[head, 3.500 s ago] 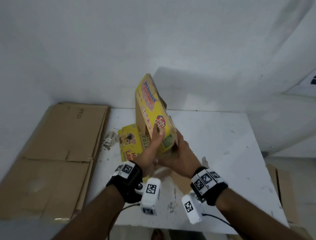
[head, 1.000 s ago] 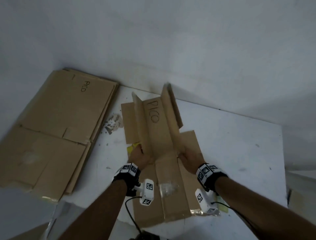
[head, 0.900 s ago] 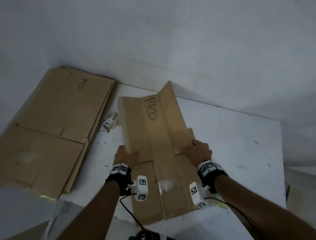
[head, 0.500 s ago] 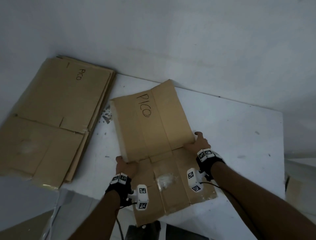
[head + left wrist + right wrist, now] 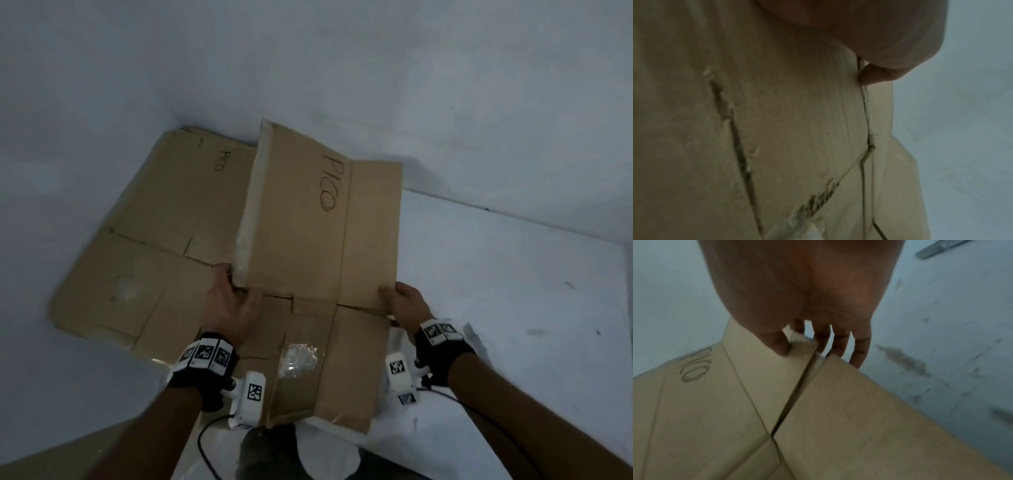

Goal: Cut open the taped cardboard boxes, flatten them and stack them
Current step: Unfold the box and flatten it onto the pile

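Note:
A flattened brown cardboard box point(image 5: 318, 246) marked "PICO" is held off the white table point(image 5: 496, 291), its far end raised and its left part over the stack. My left hand point(image 5: 233, 301) grips its left edge at the fold. My right hand point(image 5: 404, 305) pinches its right edge, thumb on top and fingers point(image 5: 840, 344) underneath. A patch of clear tape point(image 5: 298, 356) clings to the near flap. To the left lies a stack of flattened boxes point(image 5: 154, 246), also marked "PICO". The left wrist view shows only cardboard point(image 5: 777, 138) close up.
The table's back edge meets a white wall point(image 5: 342, 68). The stack overhangs the table's left side. Dark scuffs mark the tabletop on the right point(image 5: 534, 332). White wrist-camera cables point(image 5: 205, 445) hang below my arms near the front edge.
The box was pressed flat on the table, then lifted; it has shifted left and now partly overlaps the stack. Both hands changed from pressing down to gripping its side edges.

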